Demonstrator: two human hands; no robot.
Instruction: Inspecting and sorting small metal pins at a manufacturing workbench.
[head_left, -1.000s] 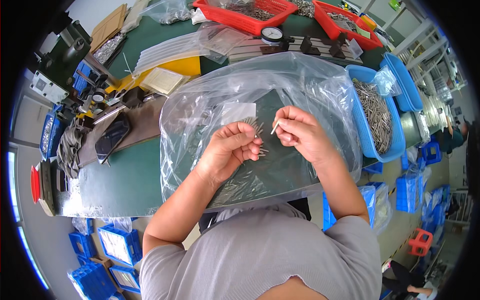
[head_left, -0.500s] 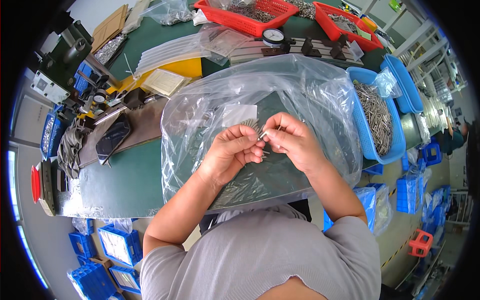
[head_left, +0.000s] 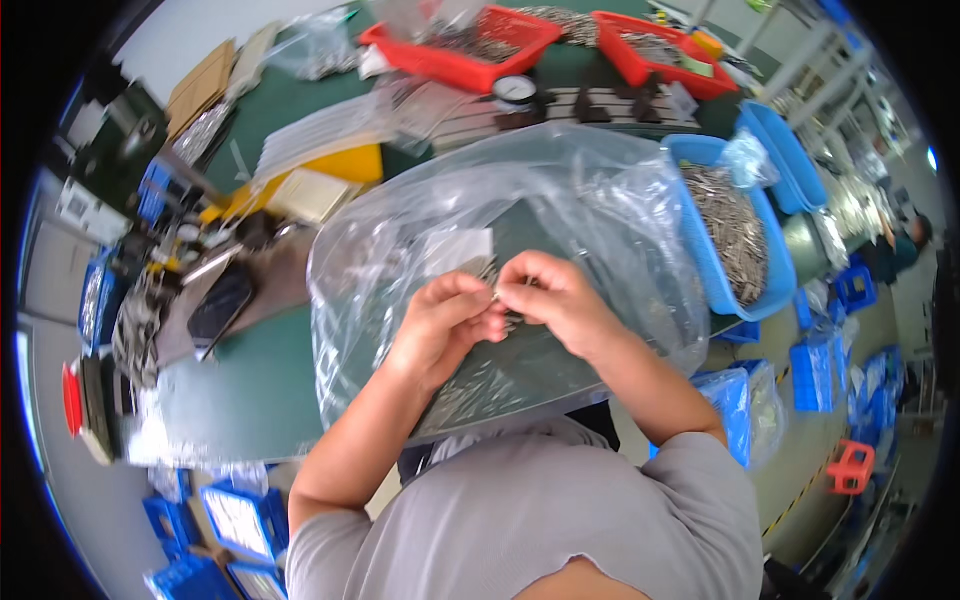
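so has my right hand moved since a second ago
Yes. Judged against the blue basket, the right hand has moved left, away from the basket, and its fingertips are now close to those of the left hand.

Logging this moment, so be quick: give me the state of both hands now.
Left hand: closed in a pinch; anything held is too blurred to tell.
Right hand: closed in a pinch beside it; held item unclear.

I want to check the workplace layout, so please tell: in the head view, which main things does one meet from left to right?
Grey cloth, left hand, right hand, blue basket of metal pins, red stool.
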